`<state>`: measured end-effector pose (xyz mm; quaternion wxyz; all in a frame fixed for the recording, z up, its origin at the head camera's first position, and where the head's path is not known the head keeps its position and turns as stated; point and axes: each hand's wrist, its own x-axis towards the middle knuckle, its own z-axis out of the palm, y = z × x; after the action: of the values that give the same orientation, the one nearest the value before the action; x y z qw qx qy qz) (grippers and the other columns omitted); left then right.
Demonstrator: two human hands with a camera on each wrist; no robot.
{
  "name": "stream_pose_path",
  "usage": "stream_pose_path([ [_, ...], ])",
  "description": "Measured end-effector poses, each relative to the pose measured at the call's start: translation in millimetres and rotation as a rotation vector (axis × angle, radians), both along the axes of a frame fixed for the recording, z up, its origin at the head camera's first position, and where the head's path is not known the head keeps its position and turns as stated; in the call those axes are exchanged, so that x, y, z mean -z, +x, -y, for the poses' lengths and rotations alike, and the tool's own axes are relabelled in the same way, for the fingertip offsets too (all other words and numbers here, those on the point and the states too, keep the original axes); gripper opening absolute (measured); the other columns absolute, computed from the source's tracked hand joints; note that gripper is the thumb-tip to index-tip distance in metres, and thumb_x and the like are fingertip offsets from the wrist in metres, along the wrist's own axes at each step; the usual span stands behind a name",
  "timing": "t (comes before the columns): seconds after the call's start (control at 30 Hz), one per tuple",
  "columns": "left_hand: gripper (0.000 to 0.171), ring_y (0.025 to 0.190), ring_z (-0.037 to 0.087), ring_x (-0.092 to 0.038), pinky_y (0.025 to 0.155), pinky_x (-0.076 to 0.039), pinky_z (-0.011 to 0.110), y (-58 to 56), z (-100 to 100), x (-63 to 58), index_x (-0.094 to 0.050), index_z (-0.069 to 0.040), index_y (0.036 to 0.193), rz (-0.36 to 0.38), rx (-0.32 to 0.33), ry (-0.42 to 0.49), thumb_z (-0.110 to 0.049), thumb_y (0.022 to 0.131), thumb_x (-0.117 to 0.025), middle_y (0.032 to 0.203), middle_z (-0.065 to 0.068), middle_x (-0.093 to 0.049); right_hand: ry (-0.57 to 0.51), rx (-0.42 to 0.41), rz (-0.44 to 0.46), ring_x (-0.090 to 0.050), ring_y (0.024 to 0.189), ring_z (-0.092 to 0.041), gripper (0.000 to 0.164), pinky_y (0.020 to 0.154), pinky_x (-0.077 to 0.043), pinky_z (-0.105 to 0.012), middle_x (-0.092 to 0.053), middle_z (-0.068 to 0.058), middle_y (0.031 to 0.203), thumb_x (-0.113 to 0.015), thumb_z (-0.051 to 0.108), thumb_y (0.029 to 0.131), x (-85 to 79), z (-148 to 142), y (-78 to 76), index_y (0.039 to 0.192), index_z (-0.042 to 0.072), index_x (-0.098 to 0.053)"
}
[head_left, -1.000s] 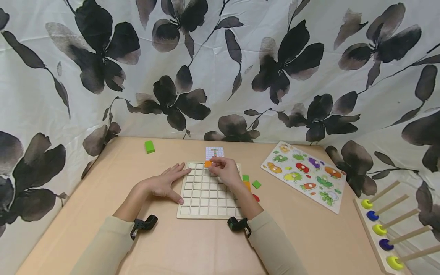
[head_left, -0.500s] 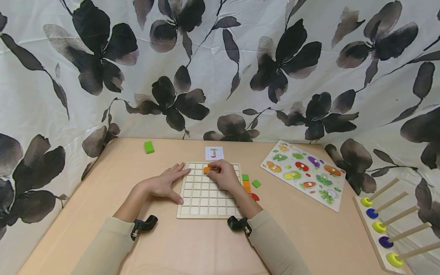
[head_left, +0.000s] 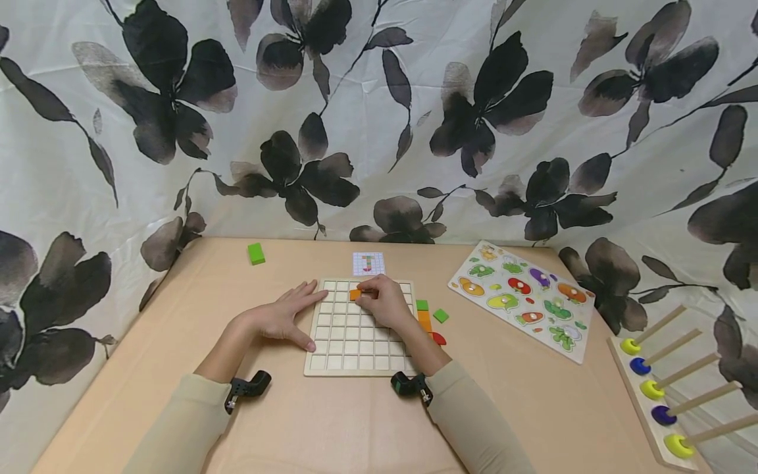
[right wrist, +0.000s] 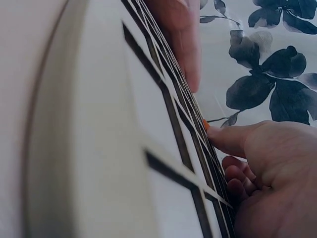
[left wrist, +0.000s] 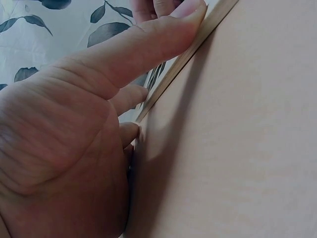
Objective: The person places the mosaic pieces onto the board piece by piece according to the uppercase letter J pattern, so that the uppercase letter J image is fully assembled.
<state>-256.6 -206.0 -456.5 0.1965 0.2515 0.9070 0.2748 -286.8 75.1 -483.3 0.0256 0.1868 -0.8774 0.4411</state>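
Note:
A pale wooden grid board (head_left: 343,346) with square cells lies in the middle of the table. My left hand (head_left: 276,318) rests along its left side, fingers spread, thumb on the edge; in the left wrist view the thumb (left wrist: 148,47) crosses the board's rim. Over the upper cells, my right hand (head_left: 385,303) pinches a small orange square tile (head_left: 354,294) down at the grid. Only a sliver of that orange tile (right wrist: 206,124) shows past the thumb in the right wrist view. Behind the board lies a small pattern card (head_left: 368,263) with a coloured figure on a grid.
Right of the board are a green tile (head_left: 422,305), an orange piece (head_left: 425,321), a red rounded piece (head_left: 439,338) and another green tile (head_left: 441,315). A green block (head_left: 256,253) sits back left. Further right are a vegetable puzzle board (head_left: 494,286) and a peg rack (head_left: 635,390).
My right hand has brought the orange tile from the board's far edge down toward me, onto the upper cells. The left hand has stayed in place.

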Motion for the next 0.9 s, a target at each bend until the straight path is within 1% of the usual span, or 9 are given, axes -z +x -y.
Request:
stream_pose_path([
  [0.13,0.122,0.161,0.044,0.005,0.125,-0.006,0.071,-0.9,0.3,1.2,-0.025,-0.018,0.167,-0.002,-0.001,-0.009,-0.054,0.071,-0.091,0.176,0.018,0.000,0.030,0.001,0.015,-0.054,0.083,-0.015,0.026,0.072,-0.045,-0.024,-0.065,-0.007,0.101,-0.080,0.014,0.092,0.4,1.0,-1.0,0.117,0.007,-0.078],
  [0.33,0.122,0.161,0.044,0.005,0.125,-0.005,0.070,-1.9,0.4,1.2,-0.025,-0.018,0.167,-0.001,0.001,-0.012,-0.055,0.071,-0.091,0.176,0.018,0.000,0.049,-0.001,0.008,-0.051,0.080,-0.016,0.028,0.070,-0.042,-0.025,-0.063,-0.007,0.096,-0.081,0.014,0.091,0.4,1.5,-2.0,0.117,0.006,-0.078],
  [0.5,0.122,0.161,0.044,0.006,0.125,-0.004,0.070,-1.3,1.0,1.5,-0.025,-0.017,0.167,-0.001,0.005,-0.005,-0.054,0.071,-0.091,0.176,0.019,0.000,0.025,-0.014,0.023,-0.052,0.083,-0.017,0.031,0.072,-0.043,-0.026,-0.066,-0.009,0.102,-0.080,0.013,0.091,-1.8,0.7,-0.2,0.121,0.004,-0.077],
  [0.6,0.122,0.161,0.044,0.006,0.125,-0.005,0.071,-1.0,1.4,2.5,-0.025,-0.017,0.167,0.000,0.007,-0.006,-0.053,0.071,-0.091,0.176,0.019,0.001,-0.014,-0.025,0.051,-0.053,0.085,-0.019,0.033,0.073,-0.044,-0.027,-0.068,-0.010,0.109,-0.078,0.014,0.093,-8.0,-0.3,2.5,0.124,0.004,-0.075],
  [0.7,0.122,0.161,0.044,0.006,0.125,-0.004,0.071,-1.1,1.5,2.9,-0.024,-0.017,0.167,0.001,0.007,-0.007,-0.054,0.072,-0.090,0.176,0.019,0.001,-0.062,-0.040,0.072,-0.053,0.087,-0.021,0.033,0.072,-0.045,-0.028,-0.068,-0.012,0.114,-0.077,0.017,0.095,-18.8,-1.9,6.4,0.126,0.005,-0.074],
  [0.77,0.122,0.161,0.044,0.006,0.125,-0.005,0.071,-1.4,1.3,2.6,-0.025,-0.017,0.167,-0.001,0.008,-0.006,-0.054,0.071,-0.091,0.176,0.019,0.001,-0.082,-0.057,0.062,-0.054,0.087,-0.022,0.033,0.071,-0.045,-0.029,-0.068,-0.014,0.117,-0.077,0.019,0.096,-26.6,-3.5,9.3,0.126,0.006,-0.073],
  [0.9,0.122,0.161,0.045,0.006,0.125,-0.005,0.071,-1.8,1.3,1.6,-0.025,-0.017,0.167,-0.003,0.007,0.000,-0.054,0.071,-0.091,0.175,0.019,0.000,-0.092,-0.093,0.011,-0.057,0.088,-0.020,0.030,0.073,-0.047,-0.029,-0.069,-0.016,0.121,-0.077,0.020,0.096,-41.5,-7.9,16.0,0.124,0.010,-0.074],
])
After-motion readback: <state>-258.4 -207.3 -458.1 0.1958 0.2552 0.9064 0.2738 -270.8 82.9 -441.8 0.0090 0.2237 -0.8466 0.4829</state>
